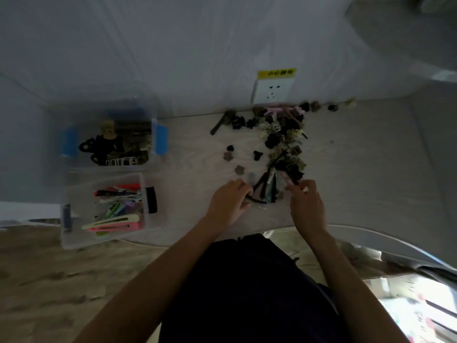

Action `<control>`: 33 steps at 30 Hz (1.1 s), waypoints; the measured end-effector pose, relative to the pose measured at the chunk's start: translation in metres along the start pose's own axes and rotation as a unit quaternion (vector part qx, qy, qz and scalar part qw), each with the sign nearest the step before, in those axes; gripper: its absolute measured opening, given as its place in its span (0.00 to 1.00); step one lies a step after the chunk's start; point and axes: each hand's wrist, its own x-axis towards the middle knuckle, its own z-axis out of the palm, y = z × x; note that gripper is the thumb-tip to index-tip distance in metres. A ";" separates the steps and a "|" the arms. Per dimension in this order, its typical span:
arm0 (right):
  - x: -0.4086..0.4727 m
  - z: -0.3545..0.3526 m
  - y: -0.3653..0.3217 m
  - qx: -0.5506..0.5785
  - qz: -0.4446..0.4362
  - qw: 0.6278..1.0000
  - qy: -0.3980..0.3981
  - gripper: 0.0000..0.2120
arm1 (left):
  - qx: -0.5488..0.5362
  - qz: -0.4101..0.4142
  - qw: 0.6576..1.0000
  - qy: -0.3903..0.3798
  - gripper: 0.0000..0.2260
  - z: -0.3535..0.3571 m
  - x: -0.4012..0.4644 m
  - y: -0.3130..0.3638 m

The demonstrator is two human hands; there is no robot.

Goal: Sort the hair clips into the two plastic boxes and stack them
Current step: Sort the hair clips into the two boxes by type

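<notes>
Hands (228, 203) (308, 206) gripping long clips (268, 189), clips' long axes pointing toward wall.

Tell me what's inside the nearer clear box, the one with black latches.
The nearer box holds long flat clips: pink, cream, green, purple and red-orange, piled loosely. What lies under the pile, and the box floor there, is covered and can't be seen.

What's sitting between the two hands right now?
In the head view, a bunch of long flat clips lies between the left hand and right hand, at the loose pile's near end.
</notes>
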 end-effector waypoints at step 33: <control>0.080 -0.023 -0.021 -0.074 -0.065 0.992 -0.079 0.19 | 0.074 -0.270 0.960 0.024 0.31 -0.017 0.054 0.008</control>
